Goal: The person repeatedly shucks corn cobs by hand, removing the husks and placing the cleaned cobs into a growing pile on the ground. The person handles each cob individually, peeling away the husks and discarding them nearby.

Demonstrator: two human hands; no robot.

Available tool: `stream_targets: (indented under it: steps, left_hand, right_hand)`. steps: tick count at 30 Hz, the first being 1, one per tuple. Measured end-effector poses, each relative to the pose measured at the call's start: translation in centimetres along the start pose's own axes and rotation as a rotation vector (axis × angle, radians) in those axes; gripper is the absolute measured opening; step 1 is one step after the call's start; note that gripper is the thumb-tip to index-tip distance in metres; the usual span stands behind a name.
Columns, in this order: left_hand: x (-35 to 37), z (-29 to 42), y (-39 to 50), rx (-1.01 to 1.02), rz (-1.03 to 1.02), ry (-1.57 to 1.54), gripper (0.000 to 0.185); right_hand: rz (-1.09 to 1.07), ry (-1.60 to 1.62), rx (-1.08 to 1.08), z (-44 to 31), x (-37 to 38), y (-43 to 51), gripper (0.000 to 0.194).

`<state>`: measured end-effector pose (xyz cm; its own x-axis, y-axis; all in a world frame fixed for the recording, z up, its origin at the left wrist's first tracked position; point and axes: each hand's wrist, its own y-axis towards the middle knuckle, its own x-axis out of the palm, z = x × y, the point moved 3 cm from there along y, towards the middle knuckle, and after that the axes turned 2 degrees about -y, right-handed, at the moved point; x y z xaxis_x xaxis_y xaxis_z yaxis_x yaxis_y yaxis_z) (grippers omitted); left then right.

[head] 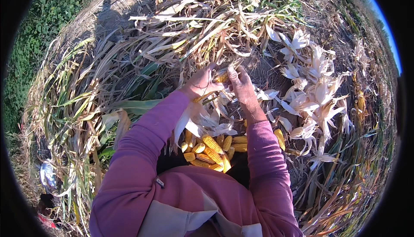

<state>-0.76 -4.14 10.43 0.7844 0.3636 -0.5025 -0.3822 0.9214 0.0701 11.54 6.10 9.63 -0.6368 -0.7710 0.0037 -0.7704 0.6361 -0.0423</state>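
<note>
Both of my hands meet around an ear of corn [222, 77] in front of me, its yellow kernels partly showing between them. My left hand [203, 81] grips the ear from the left. At its tip, my right hand [240, 82] has thumb and fingers closed on the dry husk [234, 64]. Pale husk leaves [207, 117] hang below the hands. Nearer my body lies a pile of bare yellow corn cobs [212, 152], partly covered by my right sleeve. One more cob [279, 139] rests just right of that sleeve.
Dry corn stalks [194, 33] lie in a heap ahead and along the left. Stripped pale husks [318, 91] are piled on the ground at the right. Another yellow ear [361, 101] is farther right. Green plants [42, 33] border the far left.
</note>
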Motion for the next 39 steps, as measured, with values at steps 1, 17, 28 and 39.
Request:
stream_targets:
  steps: [1, 17, 28, 39]
  left_hand:
    - [0.5, -0.2, -0.4, 0.098, -0.039, 0.078, 0.063]
    - [2.4, -2.1, -0.6, 0.153, -0.106, -0.671, 0.08]
    - [2.5, -1.4, 0.1, -0.199, 0.059, -0.829, 0.042]
    - [-6.3, -10.1, 2.0, -0.087, 0.496, -1.011, 0.04]
  right_hand:
    - [-0.014, 0.06, 0.066, 0.0, 0.2, 0.0, 0.046]
    - [0.193, 0.726, 0.099, 3.5, 1.4, -0.4, 0.026]
    - [0.088, 0.889, 0.329, 3.2, 0.4, 0.5, 0.029]
    - [-0.196, -1.112, 0.028, 4.4, 0.2, -1.4, 0.036]
